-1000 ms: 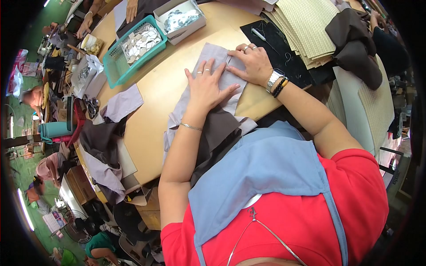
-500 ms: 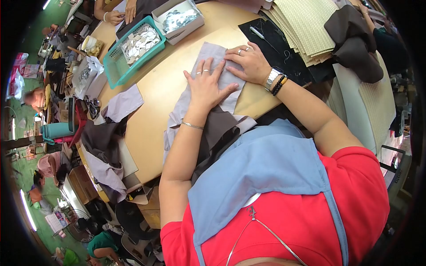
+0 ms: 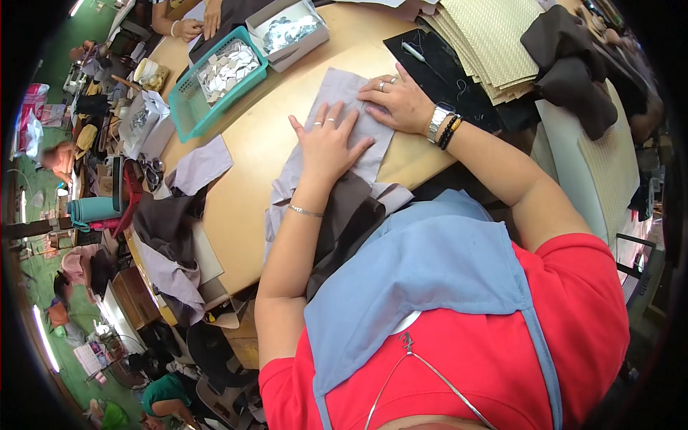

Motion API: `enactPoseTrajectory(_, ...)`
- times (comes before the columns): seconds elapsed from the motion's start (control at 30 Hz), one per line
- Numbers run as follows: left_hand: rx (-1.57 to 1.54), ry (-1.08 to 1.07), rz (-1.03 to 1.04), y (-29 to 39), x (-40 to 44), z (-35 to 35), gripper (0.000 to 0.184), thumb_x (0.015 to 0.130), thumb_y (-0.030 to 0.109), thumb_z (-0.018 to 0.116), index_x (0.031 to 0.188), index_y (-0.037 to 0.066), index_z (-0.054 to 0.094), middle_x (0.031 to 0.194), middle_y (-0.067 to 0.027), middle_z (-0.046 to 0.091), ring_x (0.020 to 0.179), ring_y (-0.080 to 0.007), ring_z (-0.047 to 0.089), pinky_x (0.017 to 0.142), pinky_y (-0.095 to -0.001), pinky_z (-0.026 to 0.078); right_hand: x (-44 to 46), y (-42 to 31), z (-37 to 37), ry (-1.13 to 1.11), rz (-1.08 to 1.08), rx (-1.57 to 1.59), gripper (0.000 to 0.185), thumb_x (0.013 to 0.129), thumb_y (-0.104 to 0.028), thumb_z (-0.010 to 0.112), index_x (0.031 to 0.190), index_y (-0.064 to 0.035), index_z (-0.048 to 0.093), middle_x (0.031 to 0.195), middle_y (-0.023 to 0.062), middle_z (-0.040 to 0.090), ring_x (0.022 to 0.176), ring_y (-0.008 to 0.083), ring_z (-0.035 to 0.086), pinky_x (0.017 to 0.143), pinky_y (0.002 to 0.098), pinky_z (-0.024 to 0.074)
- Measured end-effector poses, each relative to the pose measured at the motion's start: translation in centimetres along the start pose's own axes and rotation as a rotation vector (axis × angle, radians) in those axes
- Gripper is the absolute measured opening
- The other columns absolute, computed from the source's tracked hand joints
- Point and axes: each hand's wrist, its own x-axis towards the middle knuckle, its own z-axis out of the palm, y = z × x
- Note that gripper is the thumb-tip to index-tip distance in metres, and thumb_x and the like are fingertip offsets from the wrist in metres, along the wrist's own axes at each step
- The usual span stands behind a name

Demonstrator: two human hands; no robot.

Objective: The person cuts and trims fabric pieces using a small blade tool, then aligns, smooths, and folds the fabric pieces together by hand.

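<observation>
A lilac-grey cloth [image 3: 335,84] lies flat on the wooden table, with a dark brown fabric part [image 3: 351,204] hanging toward my apron. My left hand [image 3: 328,143] rests on the cloth, palm down and fingers spread. My right hand [image 3: 401,102] lies against the cloth's upper right edge, fingers stretched out and the thumb pointing left. Neither hand grips anything that I can see. What lies beneath the palms is hidden.
A teal basket [image 3: 188,107] and a cardboard box [image 3: 315,41] of small pieces stand at the back. A white-handled tool [image 3: 414,51] lies on a black mat [image 3: 459,93]. Woven yellowish sheets [image 3: 494,43] are stacked right. A co-worker's hands [image 3: 197,27] are across the table.
My left hand has slid slightly left and down over the cloth. My right hand has shifted a little left. The cloth stays nearly in place.
</observation>
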Motion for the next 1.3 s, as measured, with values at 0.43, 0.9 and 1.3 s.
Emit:
enactPoseTrajectory(0.43,0.061,0.04,-0.058,0.5,-4.0,-1.5,0.044,0.085,0.055,0.064,0.117,0.025,0.07,0.133,-0.0011,0.058,0.132,-0.0253,0.047,0.1,-0.079,0.013,0.3,-0.3,-0.4,-0.105,-0.147,-0.137,0.029,0.093,-0.033,0.061,0.122,-0.0263,0.062,0.127,-0.0006,0.06,0.118,0.0222,0.058,0.106,0.0653,0.0311)
enactPoseTrajectory(0.9,0.087,0.046,-0.1,0.7,-6.6,-1.9,0.04,0.086,0.054,0.064,0.114,0.026,0.071,0.132,-0.0009,0.059,0.133,-0.0243,0.047,0.101,-0.0805,0.006,-0.7,-2.0,-0.6,-0.272,-0.223,-0.157,0.05,0.092,-0.012,0.048,0.14,-0.026,0.049,0.141,0.0075,0.048,0.133,0.0238,0.047,0.107,0.0676,0.0308)
enactPoseTrajectory(1.3,0.087,0.044,-0.157,0.8,-9.1,-3.2,0.031,0.086,0.049,0.066,0.109,0.028,0.073,0.133,0.0015,0.058,0.134,-0.0238,0.045,0.102,-0.0789,0.005,-0.6,-4.3,-1.2,-0.336,-0.265,-0.135,0.047,0.094,-0.016,0.048,0.14,-0.0244,0.048,0.14,0.011,0.049,0.131,0.0259,0.048,0.106,0.0658,0.0343)
